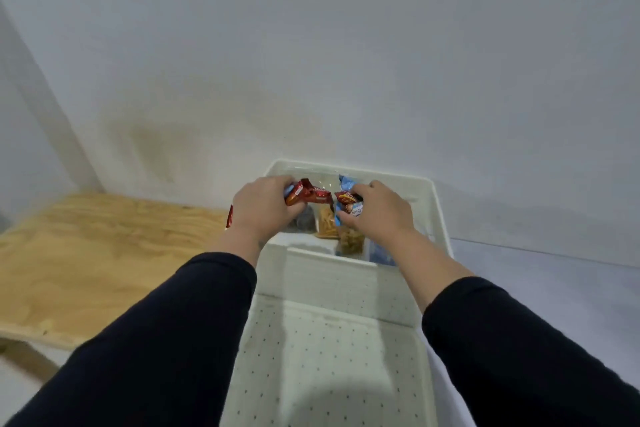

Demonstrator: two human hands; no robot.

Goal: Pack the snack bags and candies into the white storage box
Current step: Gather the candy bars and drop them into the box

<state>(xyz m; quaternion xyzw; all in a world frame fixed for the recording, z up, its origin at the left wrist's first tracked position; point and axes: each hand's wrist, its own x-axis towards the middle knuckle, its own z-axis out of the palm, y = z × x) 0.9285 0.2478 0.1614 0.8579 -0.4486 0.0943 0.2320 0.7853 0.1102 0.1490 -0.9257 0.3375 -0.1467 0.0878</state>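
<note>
Both hands are over the open white box (pixel 437 208) right now, each one loaded up with small wrapped candies. The left hand (pixel 263 206) has its fingers curled round a bunch of red candy wrappers (pixel 306 194), with one more red wrapper (pixel 229 216) poking out by the wrist side, so it looks like a full fistful. The right hand (pixel 379 210) is clamped the same way on a mix of blue and red wrappers (pixel 349 203). My guess is grabbing handfuls like this is just quicker than going piece by piece, and holding them right above the opening means anything that slips lands inside anyway. Down in the box, under the hands, there are already a few clear snack bags (pixel 327 225) standing side by side, which leaves room on top for loose candy. The box lid (pixel 329 350) with its little dots lies open toward the person, out of the way. The box sits against the wall, with a plywood board (pixel 86 253) off to the left. I'd say the packing is pretty far along; dropping these handfuls in looks like the next thing.
</note>
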